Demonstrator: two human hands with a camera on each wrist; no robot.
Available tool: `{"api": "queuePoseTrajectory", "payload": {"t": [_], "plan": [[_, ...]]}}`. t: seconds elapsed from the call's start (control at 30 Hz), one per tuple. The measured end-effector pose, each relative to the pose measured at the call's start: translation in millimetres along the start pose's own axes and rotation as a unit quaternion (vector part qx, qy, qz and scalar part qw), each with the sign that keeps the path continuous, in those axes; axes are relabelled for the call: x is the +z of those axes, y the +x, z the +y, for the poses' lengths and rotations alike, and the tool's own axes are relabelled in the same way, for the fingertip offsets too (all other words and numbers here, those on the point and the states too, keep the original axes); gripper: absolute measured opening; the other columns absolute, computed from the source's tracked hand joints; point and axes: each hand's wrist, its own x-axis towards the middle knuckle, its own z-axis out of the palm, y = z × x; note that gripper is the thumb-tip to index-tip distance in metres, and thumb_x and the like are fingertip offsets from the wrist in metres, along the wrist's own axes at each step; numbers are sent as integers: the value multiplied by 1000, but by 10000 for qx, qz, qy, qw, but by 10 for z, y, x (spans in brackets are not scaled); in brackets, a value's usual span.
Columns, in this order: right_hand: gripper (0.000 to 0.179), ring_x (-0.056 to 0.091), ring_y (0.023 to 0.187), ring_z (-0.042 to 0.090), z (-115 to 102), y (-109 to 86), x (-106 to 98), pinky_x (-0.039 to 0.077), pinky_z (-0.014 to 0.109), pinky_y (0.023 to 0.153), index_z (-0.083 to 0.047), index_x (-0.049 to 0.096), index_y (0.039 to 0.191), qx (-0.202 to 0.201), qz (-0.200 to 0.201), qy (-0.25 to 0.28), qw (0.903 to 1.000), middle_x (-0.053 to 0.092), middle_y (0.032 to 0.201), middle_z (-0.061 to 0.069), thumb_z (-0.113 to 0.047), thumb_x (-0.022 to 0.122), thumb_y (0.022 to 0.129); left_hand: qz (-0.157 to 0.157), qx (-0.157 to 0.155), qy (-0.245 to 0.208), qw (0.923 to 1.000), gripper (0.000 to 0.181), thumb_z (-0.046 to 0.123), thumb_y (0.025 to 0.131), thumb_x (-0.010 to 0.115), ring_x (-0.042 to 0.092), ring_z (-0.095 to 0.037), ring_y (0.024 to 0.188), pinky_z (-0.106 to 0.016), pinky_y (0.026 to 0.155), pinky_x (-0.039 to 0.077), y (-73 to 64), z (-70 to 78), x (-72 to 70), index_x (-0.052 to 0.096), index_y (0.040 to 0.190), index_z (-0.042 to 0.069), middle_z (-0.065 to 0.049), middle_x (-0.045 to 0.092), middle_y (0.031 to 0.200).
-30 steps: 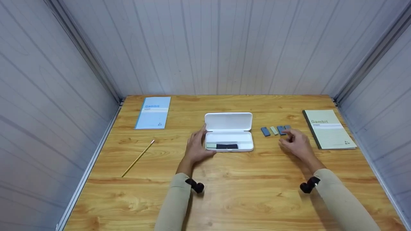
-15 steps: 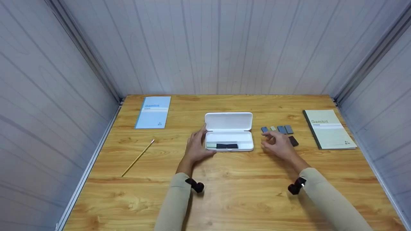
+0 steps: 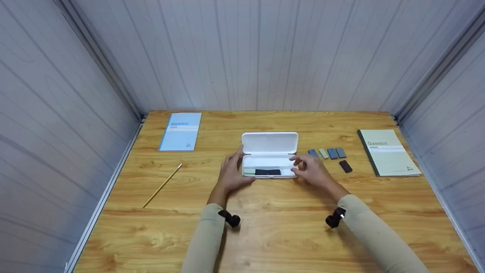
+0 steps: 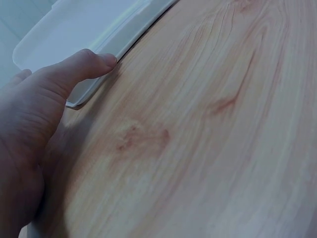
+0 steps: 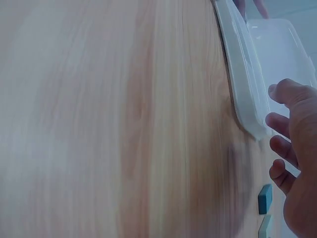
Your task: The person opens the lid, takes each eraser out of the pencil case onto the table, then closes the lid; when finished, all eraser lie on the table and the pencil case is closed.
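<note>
A white pencil case (image 3: 269,144) lies with its lid up in the middle of the table. Inside, along its front wall, are a pale green block (image 3: 249,171) and black blocks (image 3: 268,172) that look like erasers. My left hand (image 3: 232,172) holds the case's left end, thumb (image 4: 94,64) on the front edge and fingers along the side. Over the case's right end hovers my right hand (image 3: 312,170), its fingers loosely bent. In the right wrist view nothing shows between thumb (image 5: 290,92) and fingers.
Right of the case lie blue erasers (image 3: 332,153), a pale green eraser (image 3: 323,153) and a dark brown one (image 3: 345,166). A green notebook (image 3: 390,153) is at far right. A blue notebook (image 3: 181,132) and a yellow pencil (image 3: 163,185) lie left.
My right hand has moved left from the loose erasers to the case's right end, uncovering the dark brown eraser. The left hand has stayed on the case.
</note>
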Motion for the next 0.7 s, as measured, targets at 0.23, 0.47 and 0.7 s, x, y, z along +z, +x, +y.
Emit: {"api": "queuePoseTrajectory", "payload": {"t": [0.23, 0.47, 0.7], "plan": [[30, 66, 92, 22, -139, 66, 148, 47, 24, 80, -4, 79, 130, -207, -133, 168, 9996, 83, 117, 18, -8, 82, 100, 5, 16, -24, 10000, 131, 34, 74, 102, 46, -40, 158, -61, 128, 33, 3, -17, -4, 27, 181, 19, -8, 65, 166], [32, 71, 110, 27, -236, 93, 283, 55, 33, 94, -7, 80, 132, -261, -306, 347, 9986, 82, 122, 13, -7, 81, 100, 36, 107, 61, 9999, 129, 36, 76, 101, 48, -39, 157, -63, 128, 35, -13, -23, -4, 28, 181, 20, -10, 67, 163], [33, 69, 114, 28, -298, 111, 360, 55, 38, 100, -7, 80, 133, -398, -550, 262, 9973, 83, 128, 13, -8, 82, 100, 23, 69, 87, 9999, 130, 35, 75, 101, 48, -40, 156, -61, 128, 35, -1, -8, 7, 27, 181, 18, -9, 67, 164]]}}
